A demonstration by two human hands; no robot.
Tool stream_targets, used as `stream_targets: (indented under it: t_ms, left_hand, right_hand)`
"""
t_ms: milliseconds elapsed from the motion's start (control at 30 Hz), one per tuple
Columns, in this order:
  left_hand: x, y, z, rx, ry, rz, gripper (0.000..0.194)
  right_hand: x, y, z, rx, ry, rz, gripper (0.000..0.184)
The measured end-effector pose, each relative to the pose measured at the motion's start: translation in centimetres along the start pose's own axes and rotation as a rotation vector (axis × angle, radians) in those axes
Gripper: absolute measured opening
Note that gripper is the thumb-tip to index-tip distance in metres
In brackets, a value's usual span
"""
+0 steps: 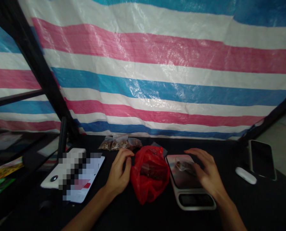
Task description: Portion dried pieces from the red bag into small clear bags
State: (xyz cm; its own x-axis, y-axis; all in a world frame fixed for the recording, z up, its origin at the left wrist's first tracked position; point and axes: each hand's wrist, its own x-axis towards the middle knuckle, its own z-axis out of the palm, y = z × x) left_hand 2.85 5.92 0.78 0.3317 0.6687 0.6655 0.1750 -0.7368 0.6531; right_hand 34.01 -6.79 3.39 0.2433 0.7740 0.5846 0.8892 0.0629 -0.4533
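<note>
A red plastic bag [149, 175] with dark contents lies on the black table between my hands. My left hand [119, 171] rests just left of the bag, fingers curled against its edge. My right hand [205, 171] hovers over a small kitchen scale [188, 184], fingers bent around a small clear packet [185, 165] lying on the scale's platform. Behind the red bag lie clear packets of brown bits [120, 143].
A white device and papers [73, 175] lie at the left. A phone [262, 158] and a white case [246, 175] sit at the right. A striped tarp [157, 64] hangs behind the table; black frame bars [37, 64] stand at the left.
</note>
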Motion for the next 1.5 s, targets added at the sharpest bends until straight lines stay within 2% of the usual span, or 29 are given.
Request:
stream_targets:
  t_ms: [433, 567, 700, 767, 833, 933, 1033, 1100, 1167, 1233, 1333, 1500]
  left_hand:
    - [0.0, 0.5, 0.2, -0.016, 0.002, 0.049, 0.019]
    - [-0.3, 1.0, -0.3, -0.049, -0.02, 0.117, 0.018]
    - [-0.8, 1.7, -0.5, -0.074, -0.089, 0.231, 0.019]
    - [-0.9, 2.0, -0.3, -0.092, -0.147, 0.201, 0.019]
    - [-0.9, 2.1, 0.2, -0.135, -0.187, 0.101, 0.02]
    - [-0.9, 1.8, 1.1, -0.248, -0.169, -0.085, 0.027]
    - [-0.8, 1.1, 1.8, -0.333, -0.127, -0.262, 0.031]
    - [-0.6, 0.6, 1.9, -0.361, -0.083, -0.342, 0.033]
    - [-0.5, 0.4, 1.7, -0.379, -0.046, -0.366, 0.035]
    - [-0.4, 0.6, 1.5, -0.381, -0.044, -0.334, 0.034]
    - [-0.5, 1.1, 1.2, -0.341, -0.08, -0.254, 0.029]
    - [-0.8, 1.3, 1.1, -0.286, -0.081, -0.221, 0.026]
  right_hand:
    - [-0.4, 0.0, 0.4, 0.008, -0.235, -0.018, 0.048]
    - [-0.6, 0.1, 1.1, 0.073, -0.212, 0.034, 0.045]
    - [-0.2, -2.3, 2.1, 0.304, -0.144, 0.077, 0.036]
    - [0.3, -4.5, 3.0, 0.41, -0.114, 0.048, 0.036]
    - [0.7, -7.1, 4.4, 0.502, -0.119, 0.028, 0.036]
    - [1.2, -10.5, 6.9, 0.624, -0.13, 0.039, 0.034]
    - [1.3, -12.8, 8.7, 0.699, -0.169, 0.072, 0.035]
    - [1.1, -13.4, 9.1, 0.72, -0.185, 0.093, 0.039]
    - [0.9, -13.3, 9.1, 0.731, -0.175, 0.122, 0.041]
    - [0.9, -12.9, 8.9, 0.735, -0.159, 0.171, 0.036]
    - [1.1, -12.2, 8.6, 0.707, -0.196, 0.204, 0.017]
    - [1.4, -12.1, 8.0, 0.665, -0.203, 0.162, 0.019]
